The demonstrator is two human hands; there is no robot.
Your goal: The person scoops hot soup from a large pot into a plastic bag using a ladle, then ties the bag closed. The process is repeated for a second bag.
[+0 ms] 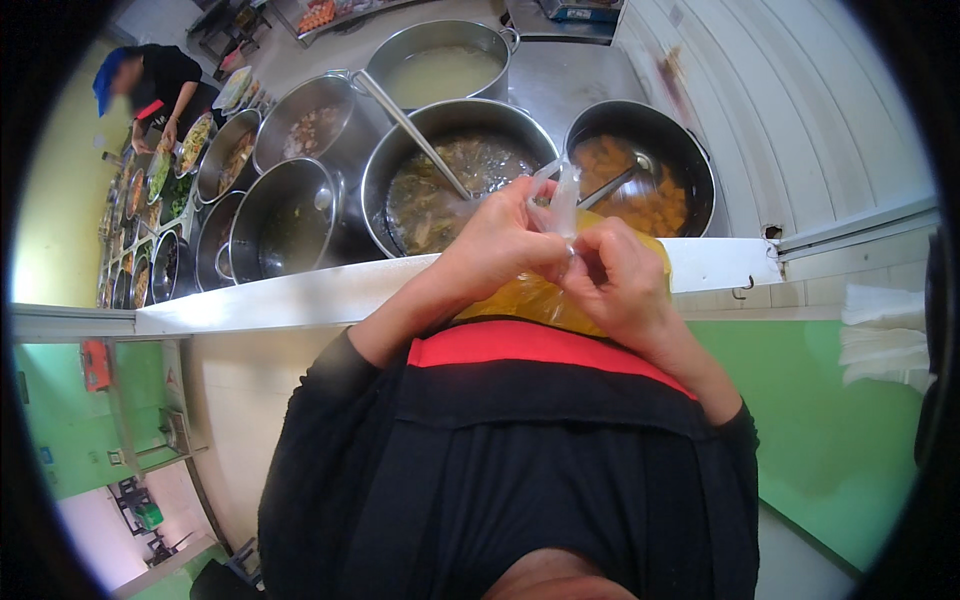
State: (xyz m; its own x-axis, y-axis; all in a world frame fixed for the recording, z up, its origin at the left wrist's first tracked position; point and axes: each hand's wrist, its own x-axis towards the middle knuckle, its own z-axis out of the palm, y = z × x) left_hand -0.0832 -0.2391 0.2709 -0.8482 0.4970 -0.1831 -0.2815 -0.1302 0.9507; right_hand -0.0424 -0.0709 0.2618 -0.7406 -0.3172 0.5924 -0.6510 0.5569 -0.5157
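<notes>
Both my hands grip the gathered neck of a clear plastic bag that holds something yellow and hangs in front of my chest. My left hand pinches the neck with thumb and fingers, and the bag's loose top stands up above it. Close against it, my right hand has its fingertips on the same twisted plastic. Just beyond the hands stands a large steel pot of brown broth with a long-handled ladle leaning in it. To its right a dark pot holds orange chunks in liquid and a second ladle.
A white ledge runs between me and the pots. Behind is a pot of pale liquid; more pots and bowls of food extend left. A co-worker bends over the bowls. A metal hook sticks out at right.
</notes>
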